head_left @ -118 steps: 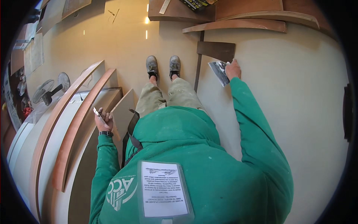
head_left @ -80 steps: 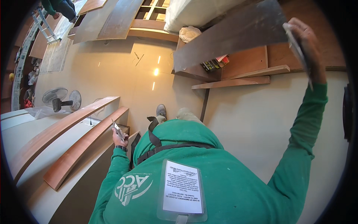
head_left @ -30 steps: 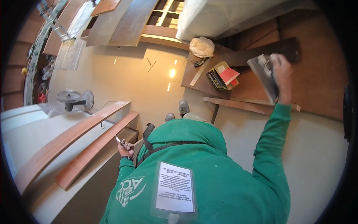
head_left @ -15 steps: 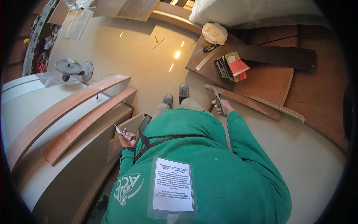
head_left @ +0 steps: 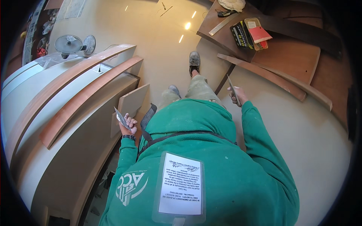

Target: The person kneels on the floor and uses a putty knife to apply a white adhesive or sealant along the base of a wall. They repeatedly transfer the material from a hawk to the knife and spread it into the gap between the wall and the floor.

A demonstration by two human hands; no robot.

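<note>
My left hand (head_left: 130, 125) is closed on a flat metal putty knife (head_left: 121, 118) with some whitish filler on its blade. It stands out to my left, near the curved counter with the pale faces. On the other side, my right hand (head_left: 239, 96) grips another putty knife (head_left: 232, 86), seen nearly edge-on, its blade pointing forward. Neither tool touches any surface. Below the right hand lies the pale floor, with a curved brown wooden strip (head_left: 264, 77) just beyond it.
Two curved wooden ledges (head_left: 90, 96) run along the counter at left. A dusty electric fan (head_left: 68, 44) stands behind them. At right, a brown board (head_left: 217, 37) carries a black box (head_left: 241, 34), a red sheet (head_left: 260, 34) and a cutter (head_left: 227, 13). My shoe (head_left: 194, 59) rests on the glossy floor.
I have stepped forward, one foot now ahead of the other. The boards and box at right have shifted in view. Both hands keep their putty knives.
</note>
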